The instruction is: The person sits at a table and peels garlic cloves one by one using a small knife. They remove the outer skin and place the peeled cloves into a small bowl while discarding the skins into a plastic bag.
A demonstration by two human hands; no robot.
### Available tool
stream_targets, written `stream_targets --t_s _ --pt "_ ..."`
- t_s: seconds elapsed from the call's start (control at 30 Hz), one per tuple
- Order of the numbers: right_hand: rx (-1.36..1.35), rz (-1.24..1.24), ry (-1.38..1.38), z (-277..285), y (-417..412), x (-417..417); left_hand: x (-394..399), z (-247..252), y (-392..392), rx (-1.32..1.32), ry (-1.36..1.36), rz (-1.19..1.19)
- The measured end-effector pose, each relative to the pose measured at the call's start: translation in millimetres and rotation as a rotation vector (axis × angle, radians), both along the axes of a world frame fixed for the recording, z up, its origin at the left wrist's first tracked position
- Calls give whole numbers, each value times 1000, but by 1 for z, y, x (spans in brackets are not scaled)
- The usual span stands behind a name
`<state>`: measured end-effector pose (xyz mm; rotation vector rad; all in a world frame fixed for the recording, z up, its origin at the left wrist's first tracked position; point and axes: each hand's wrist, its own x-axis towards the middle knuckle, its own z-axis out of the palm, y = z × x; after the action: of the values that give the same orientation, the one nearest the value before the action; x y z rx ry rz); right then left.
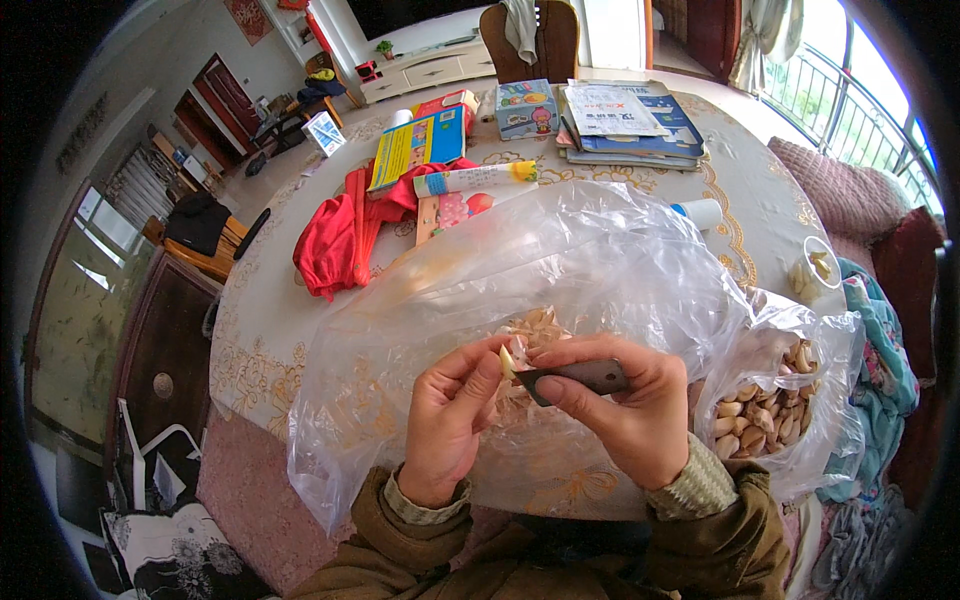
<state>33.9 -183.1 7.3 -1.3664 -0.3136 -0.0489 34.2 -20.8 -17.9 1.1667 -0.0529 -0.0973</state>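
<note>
Between the thumb and fingers of my left hand (pixel 450 416) is a pale garlic clove (pixel 508 363), partly bare, with a bit of skin at its side. My right hand (pixel 637 405) grips a flat dark metal blade (pixel 581 379) that has a small hole at one end. The blade's other end meets the clove. Below both hands, loose garlic skins (pixel 536 326) lie on a large clear plastic bag (pixel 600 255) spread over the table. To the right, a second clear bag (pixel 832 375) holds many unpeeled garlic cloves (pixel 757 424).
A clear plastic cup (pixel 816 270) with peeled cloves stands at the right table edge. Further back on the tablecloth (pixel 259 315) are a red cloth bag (pixel 334 247), books (pixel 420 146), a cartoon box (pixel 526 110) and stacked papers (pixel 622 112). A white cylinder (pixel 701 214) lies behind the plastic.
</note>
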Motion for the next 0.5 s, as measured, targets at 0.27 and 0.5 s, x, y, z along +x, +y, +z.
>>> stream_targets --t_s 0.27,0.5 --pt "-89 -19 -6 0 -2 -1 0 1 1 126 -70 -21" --pt "-38 -192 -20 -1 0 -1 -1 2 0 111 -36 -5"
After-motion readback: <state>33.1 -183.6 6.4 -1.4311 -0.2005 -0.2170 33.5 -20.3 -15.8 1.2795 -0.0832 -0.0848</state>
